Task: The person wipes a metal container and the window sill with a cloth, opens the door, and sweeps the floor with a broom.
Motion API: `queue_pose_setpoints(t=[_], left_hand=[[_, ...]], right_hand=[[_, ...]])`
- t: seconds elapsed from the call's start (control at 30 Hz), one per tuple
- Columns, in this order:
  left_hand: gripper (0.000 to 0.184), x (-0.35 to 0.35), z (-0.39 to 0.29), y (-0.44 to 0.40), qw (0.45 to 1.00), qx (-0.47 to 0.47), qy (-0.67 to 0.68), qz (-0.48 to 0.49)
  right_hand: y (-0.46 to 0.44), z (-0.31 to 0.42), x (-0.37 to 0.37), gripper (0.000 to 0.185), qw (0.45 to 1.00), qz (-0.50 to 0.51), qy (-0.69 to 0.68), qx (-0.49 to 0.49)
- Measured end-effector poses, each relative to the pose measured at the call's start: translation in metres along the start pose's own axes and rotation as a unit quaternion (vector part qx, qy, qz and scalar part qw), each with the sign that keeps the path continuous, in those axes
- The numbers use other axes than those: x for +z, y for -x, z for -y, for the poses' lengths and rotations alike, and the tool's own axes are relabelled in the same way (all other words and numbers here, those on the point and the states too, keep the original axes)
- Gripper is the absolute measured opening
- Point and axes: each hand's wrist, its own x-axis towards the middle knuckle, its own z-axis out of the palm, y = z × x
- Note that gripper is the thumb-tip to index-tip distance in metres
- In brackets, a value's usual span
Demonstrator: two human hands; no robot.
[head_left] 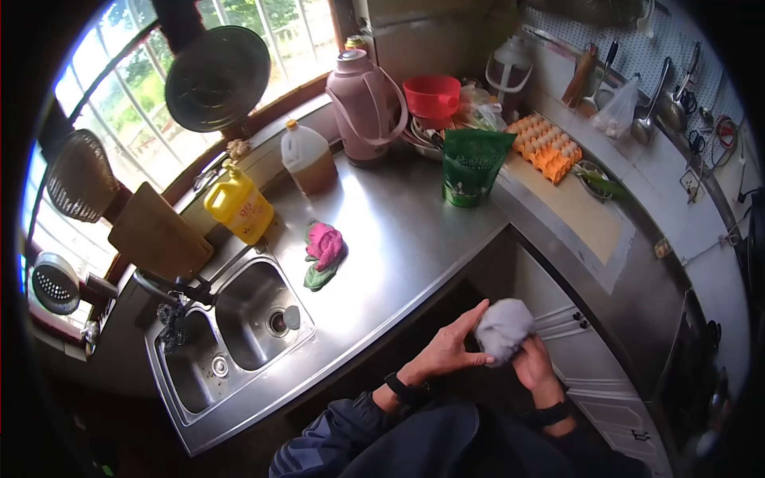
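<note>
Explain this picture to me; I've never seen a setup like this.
There is no machine here. One camera, worn on a person's head, looks forward and down, so the arms enter from the bottom. The left hand and right hand are bare, with dark bands at the wrists. Together they hold a pale, bundled cloth in front of the counter.

On the metal counter lies a pink and green cloth. Farther back stand a yellow jug, a pink flask and a green pouch, with a tray of eggs beyond the pouch. A double sink is at the picture's left.
</note>
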Motion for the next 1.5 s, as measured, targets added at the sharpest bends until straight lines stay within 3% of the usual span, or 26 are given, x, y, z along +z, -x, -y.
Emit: queue_pose_setpoints(t=[0.07, 0.13, 0.2, 0.27, 0.33, 0.4, 0.47, 0.5, 0.53, 0.6, 0.63, 0.67, 0.73, 0.87, 0.93, 0.97, 1.07, 1.13, 1.2, 1.27, 1.37, 1.4, 1.5], left_hand=[[0.096, 0.006, 0.011, -0.008, 0.998, 0.052, -0.016, -0.013], [0.072, 0.003, 0.024, -0.015, 0.994, -0.023, 0.068, -0.087], [0.06, -0.012, 0.036, -0.024, 0.967, -0.083, 0.199, -0.132], [0.055, -0.042, 0.025, -0.033, 0.962, -0.124, 0.144, -0.193], [0.052, -0.073, 0.045, -0.044, 0.949, -0.08, 0.112, -0.283], [0.054, -0.112, 0.064, -0.058, 0.93, -0.103, 0.03, -0.35], [0.058, -0.138, 0.045, -0.082, 0.892, -0.21, -0.05, -0.396], [0.065, -0.154, 0.092, -0.088, 0.861, -0.14, -0.229, -0.432], [0.068, -0.168, 0.133, -0.091, 0.797, -0.165, -0.419, -0.402], [0.065, -0.156, 0.148, -0.12, 0.777, -0.258, -0.46, -0.343], [0.065, -0.146, 0.172, -0.127, 0.76, -0.21, -0.488, -0.374], [0.065, -0.137, 0.176, -0.138, 0.803, -0.2, -0.429, -0.363], [0.065, -0.098, 0.147, -0.163, 0.834, -0.212, -0.415, -0.297], [0.059, -0.06, 0.116, -0.164, 0.851, -0.192, -0.435, -0.222], [0.058, -0.065, 0.121, -0.141, 0.825, -0.216, -0.464, -0.239], [0.058, -0.074, 0.119, -0.126, 0.81, -0.229, -0.479, -0.25], [0.06, -0.093, 0.113, -0.096, 0.757, -0.378, -0.432, -0.311], [0.06, -0.092, 0.095, -0.1, 0.784, -0.364, -0.432, -0.255], [0.062, -0.094, 0.073, -0.109, 0.803, -0.322, -0.447, -0.227], [0.059, -0.104, 0.048, -0.124, 0.783, -0.308, -0.458, -0.286], [0.055, -0.132, 0.054, -0.139, 0.82, -0.212, -0.396, -0.355], [0.057, -0.138, 0.052, -0.154, 0.855, -0.233, -0.308, -0.347], [0.073, -0.148, 0.086, -0.187, 0.907, -0.167, -0.218, -0.32]], right_hand=[[-0.015, 0.001, 0.007, 0.058, 0.998, 0.055, 0.001, 0.032], [-0.03, 0.016, 0.029, 0.058, 0.99, 0.104, 0.028, 0.088], [-0.051, 0.025, 0.038, 0.06, 0.976, 0.185, 0.036, 0.106], [-0.068, 0.028, 0.043, 0.07, 0.976, 0.176, 0.08, 0.099], [-0.083, 0.033, 0.03, 0.064, 0.971, 0.18, 0.111, 0.111], [-0.099, 0.034, 0.002, 0.058, 0.962, 0.186, 0.13, 0.15], [-0.121, 0.028, -0.018, 0.053, 0.95, 0.206, 0.145, 0.185], [-0.131, 0.027, -0.03, 0.052, 0.945, 0.212, 0.153, 0.195], [-0.142, 0.03, -0.044, 0.05, 0.943, 0.212, 0.16, 0.201], [-0.163, 0.037, -0.061, 0.048, 0.937, 0.251, 0.155, 0.189], [-0.173, 0.042, -0.067, 0.046, 0.938, 0.252, 0.152, 0.184], [-0.185, 0.048, -0.072, 0.044, 0.936, 0.261, 0.149, 0.185], [-0.211, 0.065, -0.078, 0.04, 0.943, 0.223, 0.177, 0.17], [-0.279, 0.1, -0.088, 0.025, 0.976, 0.118, 0.185, 0.008], [-0.324, 0.108, -0.093, 0.04, 0.978, 0.054, 0.16, -0.125], [-0.349, 0.112, -0.108, 0.056, 0.969, 0.052, 0.22, -0.103], [-0.404, 0.127, -0.095, 0.072, 0.888, -0.005, 0.392, -0.239], [-0.428, 0.127, -0.083, 0.081, 0.903, 0.03, 0.369, -0.216], [-0.453, 0.117, -0.078, 0.061, 0.92, 0.088, 0.329, -0.194], [-0.448, 0.121, -0.063, 0.041, 0.918, 0.098, 0.35, -0.16], [-0.434, 0.115, -0.046, 0.027, 0.928, 0.062, 0.332, -0.158], [-0.431, 0.113, -0.045, 0.026, 0.925, 0.051, 0.344, -0.151], [-0.422, 0.106, -0.03, 0.022, 0.93, 0.047, 0.336, -0.145]])
